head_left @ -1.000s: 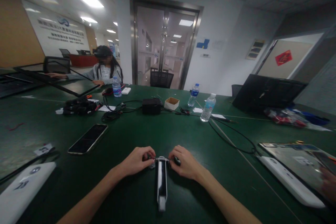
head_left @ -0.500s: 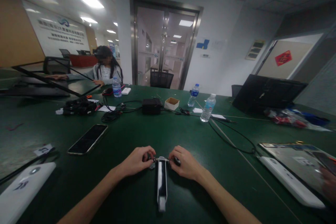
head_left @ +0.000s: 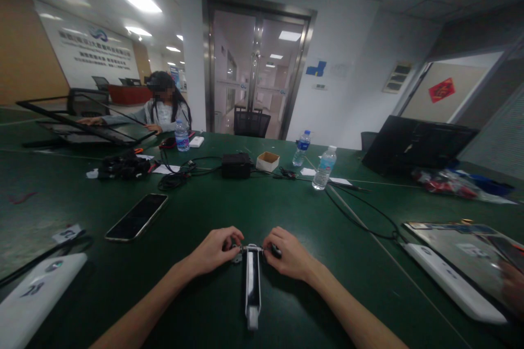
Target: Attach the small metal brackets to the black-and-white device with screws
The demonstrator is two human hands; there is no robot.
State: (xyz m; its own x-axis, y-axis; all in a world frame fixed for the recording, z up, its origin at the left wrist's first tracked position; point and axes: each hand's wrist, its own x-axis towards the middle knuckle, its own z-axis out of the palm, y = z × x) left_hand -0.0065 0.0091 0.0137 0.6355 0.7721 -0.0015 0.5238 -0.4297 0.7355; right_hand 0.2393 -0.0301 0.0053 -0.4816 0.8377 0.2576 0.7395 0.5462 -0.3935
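A long, narrow white-and-black piece (head_left: 252,289) lies on the green table, pointing toward me. A thin metal rod (head_left: 254,249) crosses its far end. My left hand (head_left: 215,251) is closed at the rod's left end, thumb and fingers pinching a small metal part (head_left: 236,258) that is mostly covered. At the right end, my right hand (head_left: 286,253) curls its fingers around a small dark part (head_left: 275,251), also largely hidden. Both wrists rest near the tabletop.
A phone (head_left: 138,217) lies left of my hands. Two water bottles (head_left: 325,169) (head_left: 302,149), a small open box (head_left: 268,162), a black adapter (head_left: 236,166) and cables stand farther back. White devices (head_left: 454,282) flank me. A person (head_left: 166,101) sits at the far left.
At the far left, the black frame by the seated person has shifted and lies lower. My hands and the long piece look almost unmoved.
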